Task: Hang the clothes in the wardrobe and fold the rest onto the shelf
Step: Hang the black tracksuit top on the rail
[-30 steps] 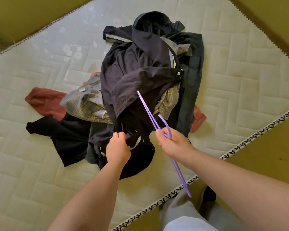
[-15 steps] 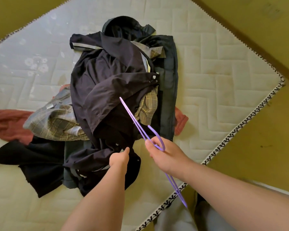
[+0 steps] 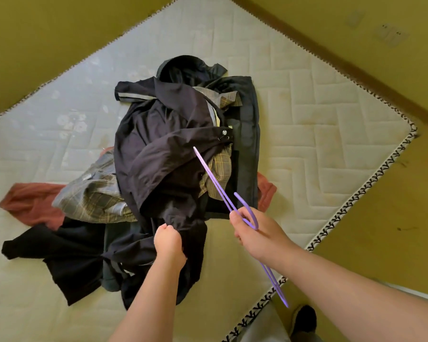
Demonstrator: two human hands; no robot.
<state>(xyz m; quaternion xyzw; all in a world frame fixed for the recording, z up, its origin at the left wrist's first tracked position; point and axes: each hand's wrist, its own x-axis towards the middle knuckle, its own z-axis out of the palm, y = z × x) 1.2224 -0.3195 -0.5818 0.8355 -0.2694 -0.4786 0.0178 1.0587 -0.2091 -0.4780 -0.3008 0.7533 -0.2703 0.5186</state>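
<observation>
Best to lift the dark jacket [image 3: 163,149] clear of the heap before threading anything: pull up and toward the near edge of the mattress [image 3: 319,119], shake out, find the collar, then feed one shoulder of the purple hanger [image 3: 214,180] into the neck and the other after it. Worth watching for the plaid shirt [image 3: 97,198] tangled beneath and to the left, apt to ride up with the jacket; same for the red garment [image 3: 32,206] at the bottom of the pile.

Gripping a bunch of the jacket's near part with the left hand [image 3: 169,239], fingers curled tight into the cloth, forearm reaching in from the near side. Hard to say whether sleeve or hem in that fist.

Holding the hanger in the right hand [image 3: 257,235], just right of the pile, pinched near the base of the hook between thumb and fingers, slanted far-left over the jacket and near-right past the mattress edge
</observation>
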